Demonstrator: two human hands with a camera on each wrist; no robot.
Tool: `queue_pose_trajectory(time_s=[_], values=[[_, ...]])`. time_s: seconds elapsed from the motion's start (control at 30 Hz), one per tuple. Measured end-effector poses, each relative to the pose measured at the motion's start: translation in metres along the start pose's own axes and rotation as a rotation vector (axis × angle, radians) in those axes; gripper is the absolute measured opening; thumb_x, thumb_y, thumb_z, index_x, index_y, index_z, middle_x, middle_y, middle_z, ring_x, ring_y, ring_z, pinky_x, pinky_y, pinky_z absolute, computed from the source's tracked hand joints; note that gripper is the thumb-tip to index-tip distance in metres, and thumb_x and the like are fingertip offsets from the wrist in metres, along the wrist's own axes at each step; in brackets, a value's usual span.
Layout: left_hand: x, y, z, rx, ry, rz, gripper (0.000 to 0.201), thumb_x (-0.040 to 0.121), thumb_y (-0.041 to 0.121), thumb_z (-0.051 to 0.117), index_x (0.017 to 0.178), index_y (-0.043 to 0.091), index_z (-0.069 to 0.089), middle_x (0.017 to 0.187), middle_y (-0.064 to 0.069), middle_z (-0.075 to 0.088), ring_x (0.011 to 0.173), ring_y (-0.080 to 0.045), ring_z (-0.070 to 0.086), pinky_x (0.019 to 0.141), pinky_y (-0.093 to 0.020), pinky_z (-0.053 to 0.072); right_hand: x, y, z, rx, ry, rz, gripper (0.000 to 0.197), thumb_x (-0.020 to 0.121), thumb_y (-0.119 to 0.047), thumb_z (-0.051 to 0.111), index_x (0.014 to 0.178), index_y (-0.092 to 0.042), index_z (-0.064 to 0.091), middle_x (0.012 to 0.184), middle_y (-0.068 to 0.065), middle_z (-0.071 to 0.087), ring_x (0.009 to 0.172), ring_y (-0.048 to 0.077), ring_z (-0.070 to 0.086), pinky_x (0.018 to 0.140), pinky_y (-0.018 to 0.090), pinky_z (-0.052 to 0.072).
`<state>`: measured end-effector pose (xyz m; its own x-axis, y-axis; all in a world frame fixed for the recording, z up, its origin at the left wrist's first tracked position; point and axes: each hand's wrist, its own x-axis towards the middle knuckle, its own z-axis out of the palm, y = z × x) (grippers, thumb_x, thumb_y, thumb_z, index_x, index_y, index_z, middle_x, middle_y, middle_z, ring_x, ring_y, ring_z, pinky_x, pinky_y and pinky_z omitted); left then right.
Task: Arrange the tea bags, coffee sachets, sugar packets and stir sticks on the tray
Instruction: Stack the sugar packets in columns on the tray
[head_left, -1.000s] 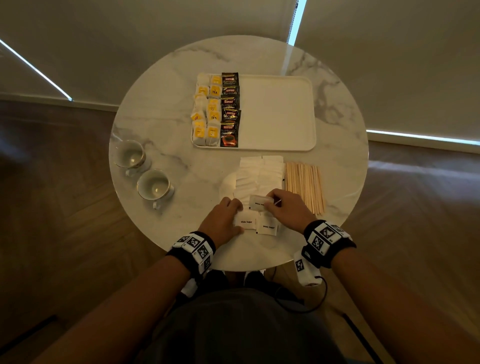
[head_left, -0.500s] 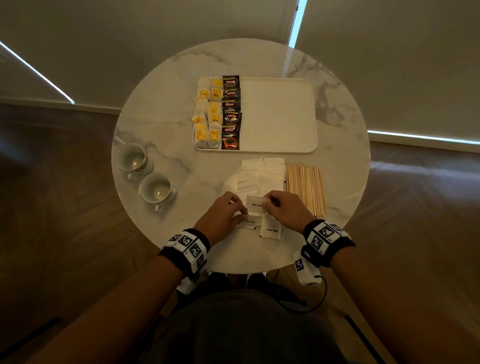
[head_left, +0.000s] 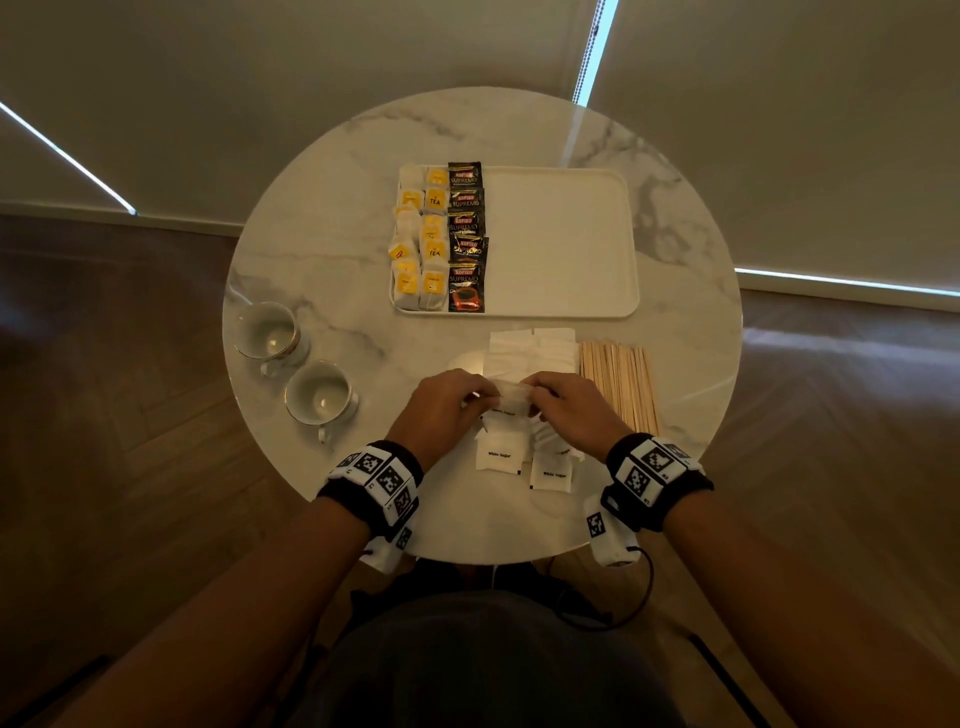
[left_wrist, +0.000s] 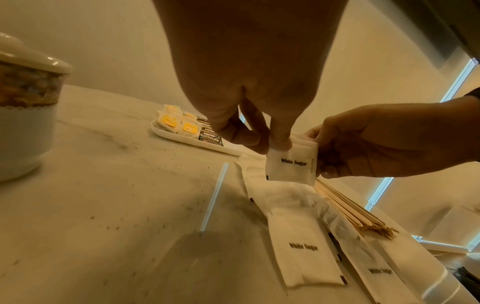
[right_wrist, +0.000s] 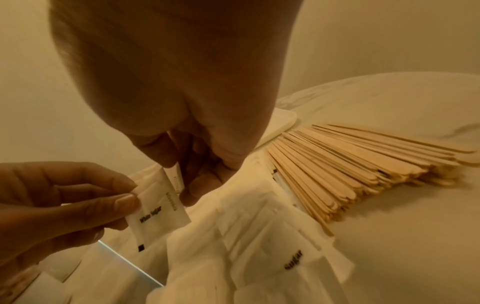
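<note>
1. The left hand (head_left: 448, 410) and right hand (head_left: 571, 410) each pinch one side of a white sugar packet (left_wrist: 292, 166), their grip tight, above the table's (head_left: 363, 270) near edge.
2. More sugar packets (head_left: 530, 353) lie under it, with stir sticks (head_left: 615, 379) just beside them.
3. The tray (head_left: 561, 239) sits toward the far edge.

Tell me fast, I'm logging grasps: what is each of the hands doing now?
Left hand: pinching the lifted white sugar packet.
Right hand: pinching the same packet's other edge.
</note>
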<state>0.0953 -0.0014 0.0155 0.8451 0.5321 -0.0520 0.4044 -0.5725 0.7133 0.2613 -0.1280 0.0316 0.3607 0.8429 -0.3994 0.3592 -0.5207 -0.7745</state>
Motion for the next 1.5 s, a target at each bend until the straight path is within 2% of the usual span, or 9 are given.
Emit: queue_pose_trajectory(time_s=[0.1,0.3,0.53,0.67,0.83,0.97,1.2,1.4,1.5], values=[[0.011,-0.002,-0.009,-0.006,0.028,0.011,0.007,0.089,0.02,0.067,0.095,0.017,0.07,0.089,-0.001,0.068,0.075,-0.009,0.056,0.074,-0.028,0.05,0.007,-0.012,-0.007,0.055,0.028,-0.002,0.027,0.095,-0.017,0.045,0.096,-0.016,0.072,0.082,-0.002,0.071,0.081,0.013,0.064,0.076,0.029,0.049],[0.039,-0.006,-0.035,-0.1,0.03,-0.028,0.008,0.089,0.025,0.068,0.09,0.021,0.06,0.085,0.008,0.066,0.077,-0.008,0.06,0.074,-0.03,0.053,0.035,-0.031,-0.018,-0.158,0.128,-0.091,0.01,0.091,-0.03,0.062,0.089,-0.025,0.071,0.079,-0.013,0.067,0.072,-0.006,0.057,0.066,0.011,0.038],[0.086,-0.005,-0.066,-0.221,0.069,-0.035,0.013,0.086,0.013,0.072,0.085,0.01,0.059,0.084,-0.002,0.068,0.077,-0.009,0.065,0.071,-0.035,0.056,0.074,-0.056,-0.042,-0.131,0.199,-0.105,0.013,0.087,-0.025,0.071,0.099,-0.021,0.071,0.086,-0.01,0.072,0.081,0.002,0.066,0.078,0.017,0.05],[0.126,-0.005,-0.079,-0.275,0.08,-0.049,0.014,0.085,0.011,0.072,0.083,0.011,0.058,0.079,-0.002,0.068,0.075,-0.013,0.067,0.065,-0.033,0.057,0.107,-0.068,-0.065,-0.125,0.224,-0.111,0.013,0.085,-0.024,0.073,0.098,-0.021,0.072,0.086,-0.008,0.073,0.083,0.003,0.068,0.079,0.012,0.049],[0.192,-0.013,-0.088,-0.184,0.125,-0.041,0.014,0.085,0.019,0.073,0.087,0.014,0.06,0.078,0.003,0.063,0.071,-0.009,0.06,0.068,-0.028,0.054,0.167,-0.072,-0.102,-0.134,0.234,-0.113,0.016,0.083,-0.023,0.075,0.098,-0.02,0.072,0.089,-0.003,0.073,0.086,0.01,0.068,0.083,0.02,0.051],[0.242,-0.03,-0.084,-0.063,0.178,-0.039,0.012,0.086,0.021,0.071,0.092,0.017,0.061,0.091,0.005,0.061,0.08,-0.008,0.057,0.075,-0.027,0.052,0.225,-0.064,-0.125,-0.165,0.274,-0.096,0.011,0.082,-0.023,0.074,0.093,-0.02,0.071,0.084,-0.002,0.071,0.082,0.013,0.065,0.075,0.016,0.047],[0.295,-0.062,-0.056,0.258,0.15,-0.075,0.017,0.091,0.024,0.061,0.107,0.027,0.067,0.11,0.002,0.063,0.105,-0.021,0.057,0.092,-0.043,0.045,0.309,-0.038,-0.129,-0.156,0.311,-0.06,0.015,0.086,-0.018,0.071,0.1,-0.014,0.07,0.082,-0.001,0.065,0.078,0.012,0.059,0.068,0.014,0.04],[0.316,-0.068,-0.038,0.417,0.183,-0.065,0.026,0.089,0.02,0.059,0.113,0.027,0.068,0.114,0.001,0.061,0.111,-0.026,0.052,0.085,-0.041,0.037,0.346,-0.027,-0.128,-0.205,0.266,-0.086,0.016,0.085,-0.015,0.07,0.102,-0.014,0.071,0.088,0.001,0.069,0.081,0.011,0.06,0.067,0.008,0.038],[0.325,-0.069,-0.034,0.463,0.183,-0.073,0.028,0.089,0.017,0.058,0.112,0.028,0.068,0.115,0.001,0.06,0.11,-0.027,0.051,0.085,-0.04,0.036,0.355,-0.027,-0.128,-0.194,0.264,-0.099,0.024,0.08,-0.01,0.073,0.104,-0.014,0.071,0.091,0.001,0.071,0.083,0.011,0.063,0.075,0.01,0.045]])
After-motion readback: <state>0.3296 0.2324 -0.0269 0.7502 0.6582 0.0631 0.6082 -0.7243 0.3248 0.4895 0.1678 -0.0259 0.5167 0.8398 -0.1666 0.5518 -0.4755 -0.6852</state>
